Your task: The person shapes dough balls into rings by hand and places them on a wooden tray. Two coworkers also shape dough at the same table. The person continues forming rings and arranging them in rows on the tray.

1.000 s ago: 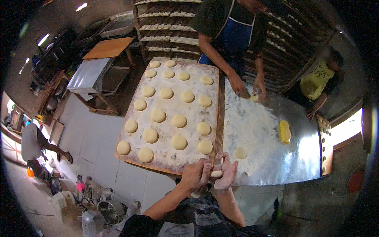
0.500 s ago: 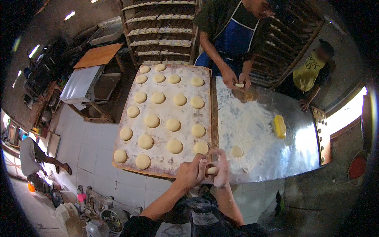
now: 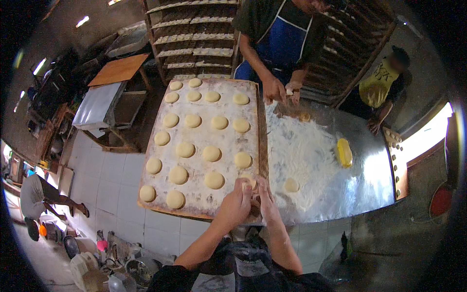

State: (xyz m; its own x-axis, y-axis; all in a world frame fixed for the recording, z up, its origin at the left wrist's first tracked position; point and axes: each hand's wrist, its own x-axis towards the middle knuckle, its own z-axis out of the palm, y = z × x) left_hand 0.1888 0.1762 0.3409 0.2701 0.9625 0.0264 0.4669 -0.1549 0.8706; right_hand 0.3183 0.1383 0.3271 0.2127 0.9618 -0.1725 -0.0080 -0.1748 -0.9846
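My left hand [image 3: 235,203] and my right hand [image 3: 267,200] are closed together at the front right corner of a floured board [image 3: 199,138]. Between their fingertips is a small piece of dough [image 3: 250,182], mostly covered by the fingers. Round, flattened dough pieces [image 3: 214,180] lie in loose rows across the board. The piece nearest my fingers is hidden behind them. To the right, a single dough round [image 3: 291,185] rests on the floured metal table [image 3: 360,190].
Across the table, a co-worker in a blue apron [image 3: 283,41] handles dough. A yellow lump [image 3: 344,153] sits on the metal. A loaded tray rack [image 3: 194,34] stands behind the board. Another person [image 3: 382,82] is at the far right; a stool-like table [image 3: 99,107] is left.
My hands have moved slightly up toward the board and come closer together, and the dough between them is now more covered. The co-worker's hands have shifted left and apart.
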